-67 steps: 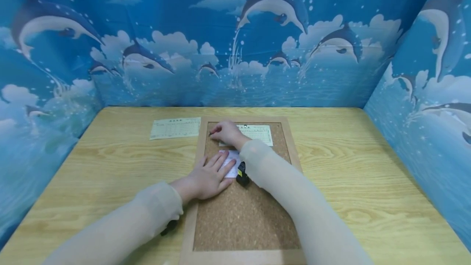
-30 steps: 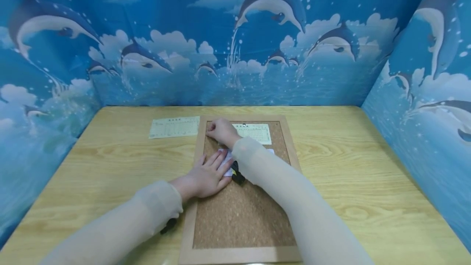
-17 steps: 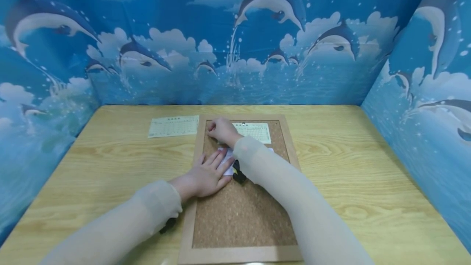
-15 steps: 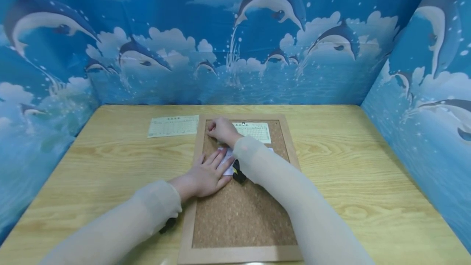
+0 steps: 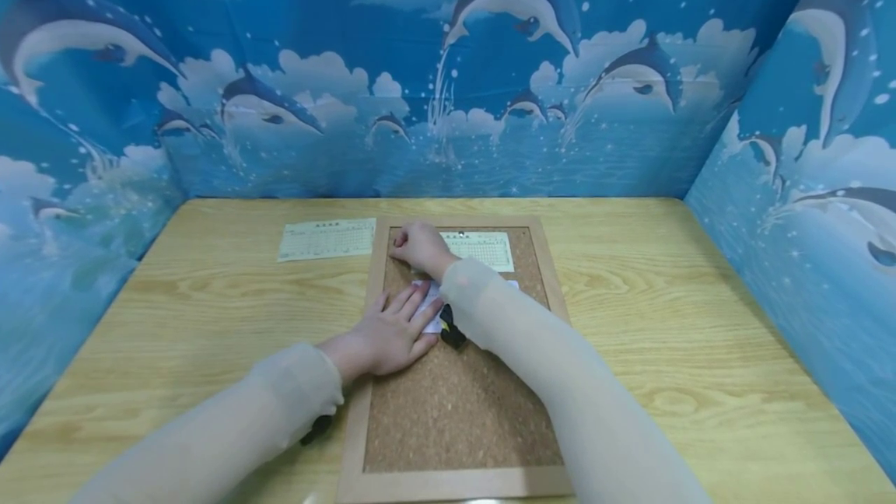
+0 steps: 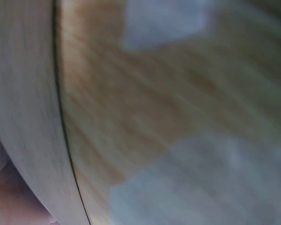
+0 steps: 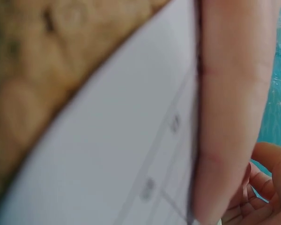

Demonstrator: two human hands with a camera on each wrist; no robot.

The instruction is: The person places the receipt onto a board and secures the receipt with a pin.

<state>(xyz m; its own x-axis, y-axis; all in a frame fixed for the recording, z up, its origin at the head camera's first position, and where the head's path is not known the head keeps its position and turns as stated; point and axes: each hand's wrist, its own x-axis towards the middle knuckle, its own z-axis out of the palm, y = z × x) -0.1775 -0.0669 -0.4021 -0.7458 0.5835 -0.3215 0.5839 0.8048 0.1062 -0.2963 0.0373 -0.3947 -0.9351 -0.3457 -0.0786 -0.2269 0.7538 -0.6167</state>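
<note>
A wood-framed corkboard (image 5: pixel 462 411) lies on the table. My left hand (image 5: pixel 393 337) rests palm down with spread fingers on a small white paper (image 5: pixel 430 320), reaching over the board's left edge. Printed lines show on that paper (image 7: pixel 112 126) in the right wrist view. My right hand (image 5: pixel 422 247) crosses above it, fingers curled, pinching at the board's top left corner; the small pushpin between its fingertips is hidden now. Under this hand lies a pale green printed form (image 5: pixel 483 250), partly covered, with another pushpin (image 5: pixel 461 234) at its top edge.
A second green form (image 5: pixel 327 239) lies on the table (image 5: pixel 665 317) left of the board. A small dark spot, perhaps a pin, sits in the board's top right corner. Blue dolphin curtains (image 5: pixel 392 37) close in the back and sides.
My right hand and forearm have shifted slightly left, uncovering the white paper's right corner. The small dark pin seen earlier at its fingertips no longer shows. My left hand stays put.
</note>
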